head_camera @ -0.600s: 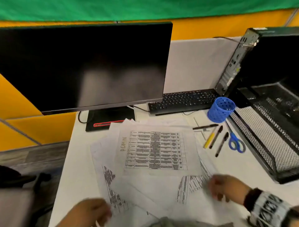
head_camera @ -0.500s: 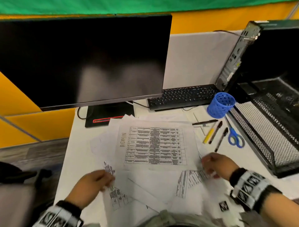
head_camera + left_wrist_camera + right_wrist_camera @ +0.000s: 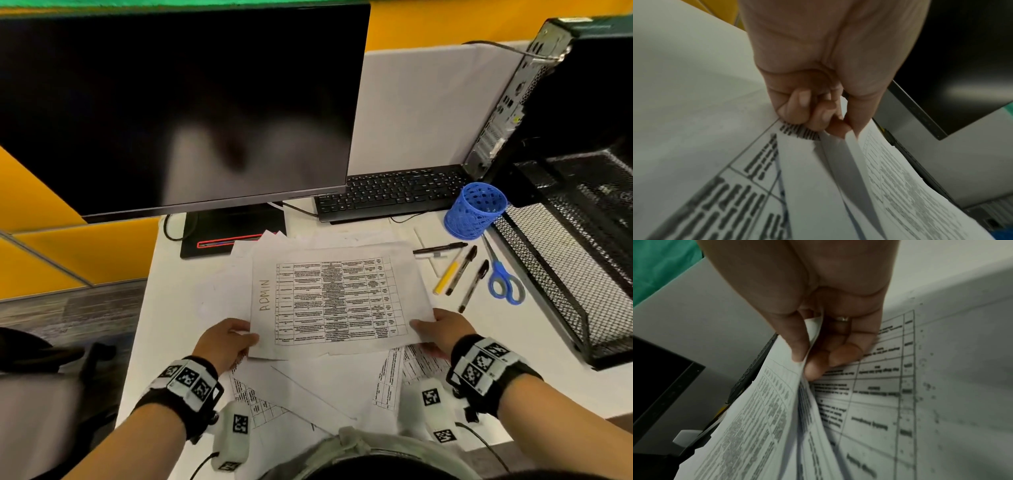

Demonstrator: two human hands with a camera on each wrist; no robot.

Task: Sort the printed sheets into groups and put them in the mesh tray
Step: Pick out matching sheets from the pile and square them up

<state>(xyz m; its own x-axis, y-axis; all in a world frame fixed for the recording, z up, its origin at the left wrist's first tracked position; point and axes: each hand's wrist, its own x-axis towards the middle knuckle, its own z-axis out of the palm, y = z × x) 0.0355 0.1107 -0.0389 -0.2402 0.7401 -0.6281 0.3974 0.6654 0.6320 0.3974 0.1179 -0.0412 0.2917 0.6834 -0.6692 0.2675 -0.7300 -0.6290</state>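
Observation:
A printed sheet marked ADMIN (image 3: 337,298) with a table on it tops a loose spread of printed sheets (image 3: 318,387) on the white desk. My left hand (image 3: 227,342) pinches its near left corner, thumb on top; the left wrist view shows the thumb and curled fingers (image 3: 818,116) clamped on the sheet's edge (image 3: 854,146). My right hand (image 3: 442,330) pinches the near right corner; in the right wrist view the thumb (image 3: 797,344) presses the paper edge (image 3: 797,386) against the fingers below. The black mesh tray (image 3: 561,294) stands at the right.
A dark monitor (image 3: 178,102) and a black keyboard (image 3: 390,192) stand behind the papers. A blue mesh pen cup (image 3: 474,210), several pens (image 3: 459,270) and blue scissors (image 3: 503,281) lie between the papers and the tray. A computer tower (image 3: 548,96) rises at the far right.
Both hands have moved forward from the near edge of the spread and taken hold of the ADMIN sheet's two near corners. The view has tilted down.

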